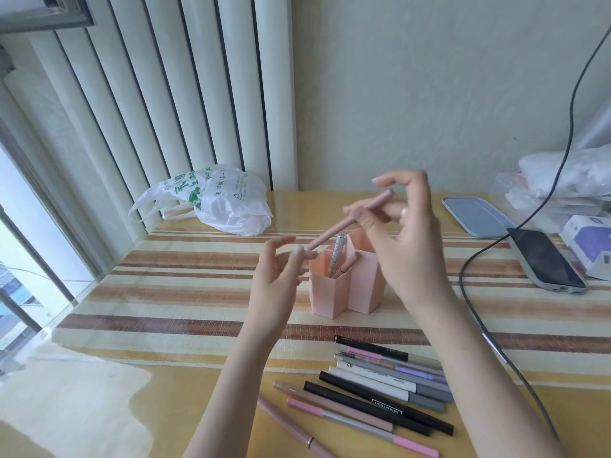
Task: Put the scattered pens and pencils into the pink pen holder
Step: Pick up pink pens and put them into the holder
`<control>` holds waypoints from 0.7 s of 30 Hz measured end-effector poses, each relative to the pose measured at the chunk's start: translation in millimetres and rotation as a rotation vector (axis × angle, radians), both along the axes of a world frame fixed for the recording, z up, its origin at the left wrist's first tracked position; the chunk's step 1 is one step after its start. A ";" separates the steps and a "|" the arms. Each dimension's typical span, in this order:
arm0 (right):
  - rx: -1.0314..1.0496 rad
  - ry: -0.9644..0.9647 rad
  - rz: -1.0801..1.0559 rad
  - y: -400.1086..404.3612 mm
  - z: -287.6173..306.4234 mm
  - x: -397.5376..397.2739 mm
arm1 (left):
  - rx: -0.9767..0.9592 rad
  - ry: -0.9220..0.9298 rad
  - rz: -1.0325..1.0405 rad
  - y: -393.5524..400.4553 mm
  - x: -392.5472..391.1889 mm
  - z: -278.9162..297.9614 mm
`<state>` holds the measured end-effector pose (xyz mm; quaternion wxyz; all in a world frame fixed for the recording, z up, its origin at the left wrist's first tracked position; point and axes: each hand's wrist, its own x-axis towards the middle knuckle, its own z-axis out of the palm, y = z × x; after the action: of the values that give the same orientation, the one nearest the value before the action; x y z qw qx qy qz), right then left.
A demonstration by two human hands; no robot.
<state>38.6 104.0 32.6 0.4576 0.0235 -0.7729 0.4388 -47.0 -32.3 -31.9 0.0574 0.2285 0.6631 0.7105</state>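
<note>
Overhead, the striped yellow-and-brown tabletop [185,292] carries a pink angular plastic pen holder [344,289]; right hand [406,239] pinches a slim dusty-pink pen [344,224] slanted above it; left hand [281,272] fingertips touch its lower end; loose pens [380,391] lie nearer

bare striped counter [185,292] lies open left of the pink plastic pen holder [344,289]; a row of loose pens [380,388] crowds the near side, and a dark cable [469,259] crosses the right.

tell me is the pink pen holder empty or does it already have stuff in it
Not empty. The pink pen holder stands upright with a glittery silver pen and a pink pen poking out of its compartments.
</note>
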 end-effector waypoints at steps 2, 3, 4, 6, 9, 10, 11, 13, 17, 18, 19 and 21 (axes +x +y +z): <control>0.080 0.003 -0.130 7.7 -1.2 0.5 | -0.089 0.044 -0.054 -2.0 -1.4 -2.4; 0.141 -0.031 -0.169 9.2 -3.8 -0.4 | -0.122 0.037 -0.111 -3.2 -2.5 -3.2; 0.206 -0.079 -0.195 8.9 -7.4 -2.7 | -0.153 0.026 -0.173 -3.8 -2.9 -3.6; 0.336 -0.177 -0.260 4.2 -15.3 -8.5 | -0.217 0.027 -0.258 -3.0 -2.6 -6.9; 0.501 -0.280 -0.375 -0.8 -28.1 -14.8 | -0.241 0.064 -0.223 2.0 -0.4 -11.4; 0.547 -0.322 -0.380 -2.0 -31.3 -15.2 | -0.235 0.078 -0.196 3.1 -0.5 -11.9; 0.581 -0.370 -0.368 -3.1 -33.9 -15.2 | -0.234 0.092 -0.178 3.7 -1.0 -12.3; 0.615 -0.449 -0.346 -4.8 -36.1 -16.1 | -0.263 0.131 -0.176 4.6 -1.9 -13.4; 0.632 -0.448 -0.345 -3.6 -32.1 -14.7 | -0.267 0.210 -0.173 8.8 2.3 -17.4; 0.624 -0.445 -0.335 -3.1 -30.7 -13.9 | -0.260 0.225 -0.163 9.0 2.5 -17.8; 0.600 -0.429 -0.320 -2.2 -29.1 -13.4 | -0.261 0.235 -0.159 8.6 1.6 -17.5; 0.517 -0.353 -0.299 0.0 -25.1 -10.6 | -0.271 0.235 -0.171 5.9 -0.8 -16.4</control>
<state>28.0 104.0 7.5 0.3550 -0.0514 -0.9206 0.1540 -47.8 -26.4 -48.2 0.0702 0.3556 0.7328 0.5759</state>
